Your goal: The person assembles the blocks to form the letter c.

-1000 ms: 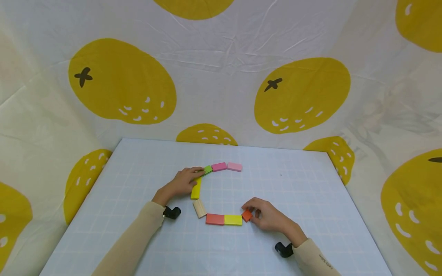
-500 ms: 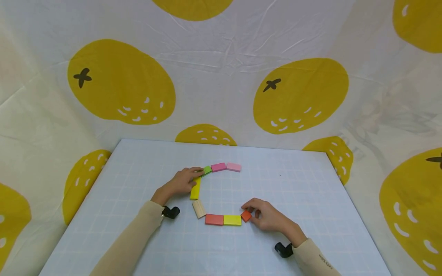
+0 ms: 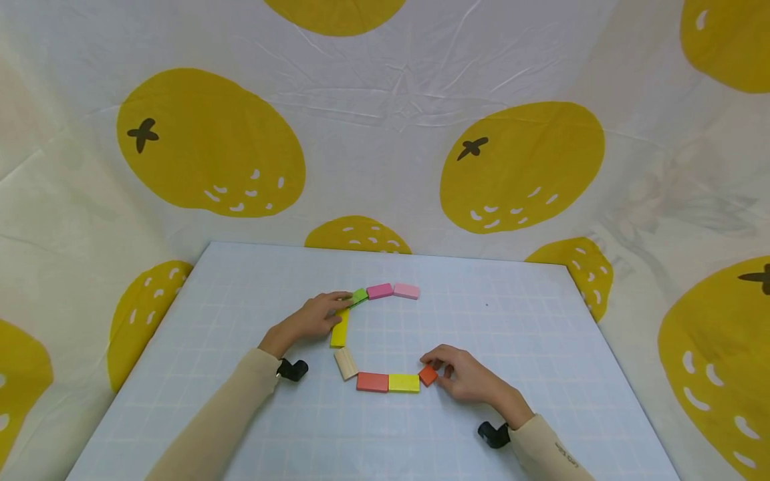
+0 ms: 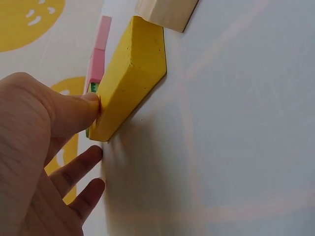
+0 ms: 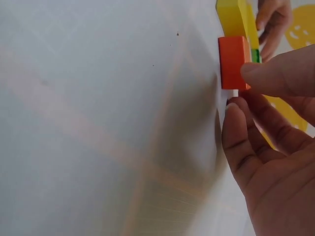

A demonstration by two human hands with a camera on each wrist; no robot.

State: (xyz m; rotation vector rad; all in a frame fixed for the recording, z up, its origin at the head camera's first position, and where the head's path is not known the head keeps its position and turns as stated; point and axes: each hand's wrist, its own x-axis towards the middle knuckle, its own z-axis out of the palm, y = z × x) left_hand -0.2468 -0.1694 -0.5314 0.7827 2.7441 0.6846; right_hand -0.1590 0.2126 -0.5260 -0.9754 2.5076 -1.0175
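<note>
On the white table a C-shaped row of flat blocks lies end to end. My left hand is at its upper left corner, thumb against the upper end of a long yellow block. Its index finger reaches to the green block; other fingers stay apart from the blocks in the left wrist view. At the row's lower right end my right hand pinches a small orange block between thumb and fingers. The orange block stands turned at the end of another yellow block.
A plain wooden block and a red block form the lower left bend. Dark pink and light pink blocks lie at the far end. A fruit-patterned cloth hangs behind the table. Each wrist wears a black camera.
My left hand has drawn back slightly to the left, its fingertips covering less of the green block. The right hand and the blocks look nearly unchanged; the head view shifts slightly.
</note>
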